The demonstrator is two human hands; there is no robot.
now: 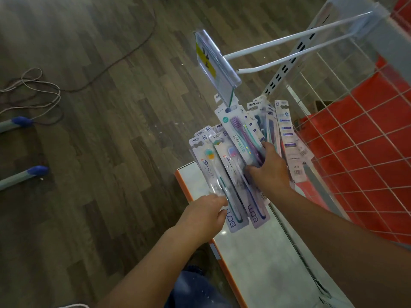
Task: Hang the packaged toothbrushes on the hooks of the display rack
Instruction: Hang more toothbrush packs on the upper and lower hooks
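two hands: the left hand (205, 215) and the right hand (270, 172). one empty white hook (289, 56) with one clear price tag holder (216, 63). toothbrush packs (231, 174) overlap too much to count exactly; at least eight show. two blue-tipped legs (24, 122).

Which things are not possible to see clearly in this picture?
- Head view: the lower hooks are hidden behind the hanging packs and the price tag.
- Small print on the rear pack is too small and blurred to read.
- The right hand covers the lower part of the purple-brush pack it grips.
- The left hand hides its fingertips behind the pack it holds.
- The rack is cut off by the right edge.
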